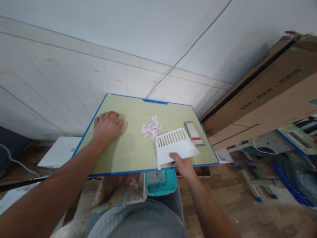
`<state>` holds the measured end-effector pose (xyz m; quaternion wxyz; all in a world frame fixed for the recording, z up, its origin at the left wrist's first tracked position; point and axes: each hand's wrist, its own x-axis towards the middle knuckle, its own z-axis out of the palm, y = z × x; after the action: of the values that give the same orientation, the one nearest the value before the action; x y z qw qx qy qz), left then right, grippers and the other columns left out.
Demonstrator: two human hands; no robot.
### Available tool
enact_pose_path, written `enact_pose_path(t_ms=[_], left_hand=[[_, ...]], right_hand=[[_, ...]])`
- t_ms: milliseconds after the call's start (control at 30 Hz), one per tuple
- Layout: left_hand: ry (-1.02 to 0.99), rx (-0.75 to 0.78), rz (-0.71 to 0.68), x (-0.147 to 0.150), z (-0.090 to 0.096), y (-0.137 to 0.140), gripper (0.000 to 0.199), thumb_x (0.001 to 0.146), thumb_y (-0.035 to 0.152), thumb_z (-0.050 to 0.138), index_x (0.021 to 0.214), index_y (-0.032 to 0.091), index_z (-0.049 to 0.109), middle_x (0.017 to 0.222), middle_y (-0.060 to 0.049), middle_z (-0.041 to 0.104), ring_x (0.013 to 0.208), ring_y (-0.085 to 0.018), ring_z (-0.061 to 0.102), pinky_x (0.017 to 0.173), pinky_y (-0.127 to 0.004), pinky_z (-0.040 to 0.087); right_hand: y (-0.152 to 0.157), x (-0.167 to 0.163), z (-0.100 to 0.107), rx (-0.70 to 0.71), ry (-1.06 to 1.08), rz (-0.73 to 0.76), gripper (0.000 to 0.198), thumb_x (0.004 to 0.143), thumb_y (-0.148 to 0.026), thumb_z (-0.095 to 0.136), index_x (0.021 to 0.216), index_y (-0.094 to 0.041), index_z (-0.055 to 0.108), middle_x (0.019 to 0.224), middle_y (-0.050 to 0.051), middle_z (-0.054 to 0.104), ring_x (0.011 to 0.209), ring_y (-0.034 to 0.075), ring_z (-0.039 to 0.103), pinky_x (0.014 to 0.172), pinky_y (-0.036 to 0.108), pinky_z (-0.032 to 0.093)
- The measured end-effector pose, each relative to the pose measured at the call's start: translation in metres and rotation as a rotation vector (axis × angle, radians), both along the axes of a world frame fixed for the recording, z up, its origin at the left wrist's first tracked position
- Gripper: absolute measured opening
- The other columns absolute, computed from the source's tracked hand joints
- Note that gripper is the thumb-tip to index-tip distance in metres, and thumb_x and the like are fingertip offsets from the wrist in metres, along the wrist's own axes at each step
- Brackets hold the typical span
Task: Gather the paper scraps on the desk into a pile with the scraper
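Slotted sheet (pixel 174 149) in right fingers (pixel 174 155), blue edge (pixel 137 171) close; open room leftward

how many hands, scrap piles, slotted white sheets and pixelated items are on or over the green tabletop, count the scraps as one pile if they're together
Hands: 2, left hand and right hand
Scrap piles: 1, the pile of paper scraps
Slotted sheets: 1, the slotted white sheet
Pixelated items: 1, the pixelated item
Total: 5

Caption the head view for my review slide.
Right hand holds a slotted white sheet by pink-and-white scraps; left hand lies on the blue-edged tabletop.
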<state>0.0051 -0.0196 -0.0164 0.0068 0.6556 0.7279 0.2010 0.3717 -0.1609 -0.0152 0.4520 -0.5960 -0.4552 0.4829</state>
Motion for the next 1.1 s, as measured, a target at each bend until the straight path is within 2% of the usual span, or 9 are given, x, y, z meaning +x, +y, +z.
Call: enact_pose_path(t_ms=[300,467,600,733,800,900,1100], left_hand=[[0.006,-0.002,-0.004,0.000,0.000,0.000,0.060,0.114,0.051,0.048,0.157,0.020,0.076,0.171,-0.023,0.075,0.164,-0.047,0.063,0.138,-0.062,0.045],[-0.013,-0.010,-0.008,0.001,0.003,-0.001,0.057,0.115,0.052,0.050,0.157,0.024,0.076,0.172,-0.022,0.074,0.166,-0.046,0.062,0.138,-0.061,0.045],[-0.008,-0.009,-0.008,0.000,0.002,-0.001,0.060,0.114,0.051,0.047,0.157,0.021,0.076,0.171,-0.023,0.074,0.164,-0.047,0.063,0.138,-0.063,0.045],[-0.010,0.009,-0.024,-0.002,-0.001,0.000,0.060,0.113,0.052,0.047,0.155,0.021,0.076,0.170,-0.023,0.075,0.164,-0.046,0.063,0.137,-0.064,0.046],[-0.011,0.012,-0.022,-0.002,-0.002,0.001,0.058,0.113,0.051,0.048,0.155,0.022,0.076,0.171,-0.023,0.075,0.164,-0.047,0.063,0.137,-0.065,0.046],[-0.009,0.012,-0.022,-0.002,-0.003,0.001,0.057,0.114,0.050,0.048,0.154,0.021,0.077,0.171,-0.024,0.075,0.163,-0.048,0.063,0.136,-0.067,0.046],[-0.015,0.006,-0.002,-0.001,-0.001,0.000,0.058,0.112,0.050,0.050,0.155,0.021,0.076,0.172,-0.021,0.074,0.164,-0.046,0.063,0.138,-0.062,0.044]], right_hand=[[0.000,0.001,-0.004,-0.010,0.017,-0.048,0.023,0.072,-0.048,0.083,0.073,-0.026,0.075,0.065,0.003,0.077,0.052,0.023,0.067,0.051,0.036,0.060],[0.000,0.001,-0.004,-0.014,0.026,-0.057,0.023,0.071,-0.048,0.082,0.068,-0.027,0.072,0.058,0.001,0.071,0.049,0.023,0.062,0.049,0.036,0.057],[0.000,0.003,-0.005,0.004,0.033,-0.062,0.021,0.070,-0.045,0.083,0.067,-0.027,0.073,0.057,0.001,0.071,0.047,0.022,0.060,0.047,0.036,0.054],[0.005,0.006,-0.006,0.080,0.049,-0.119,0.031,0.081,-0.051,0.080,0.064,-0.031,0.065,0.053,0.001,0.065,0.054,0.025,0.065,0.059,0.040,0.061],[0.012,0.006,-0.006,0.129,0.040,-0.192,0.035,0.088,-0.059,0.079,0.071,-0.031,0.066,0.060,0.002,0.071,0.060,0.027,0.070,0.065,0.042,0.064],[0.024,0.004,-0.006,0.183,-0.013,-0.297,0.041,0.089,-0.071,0.082,0.084,-0.031,0.071,0.069,0.004,0.079,0.062,0.029,0.074,0.067,0.046,0.066],[0.046,-0.002,-0.010,0.204,-0.098,-0.290,0.042,0.091,-0.071,0.085,0.091,-0.031,0.074,0.075,0.006,0.084,0.067,0.033,0.080,0.083,0.053,0.073]])
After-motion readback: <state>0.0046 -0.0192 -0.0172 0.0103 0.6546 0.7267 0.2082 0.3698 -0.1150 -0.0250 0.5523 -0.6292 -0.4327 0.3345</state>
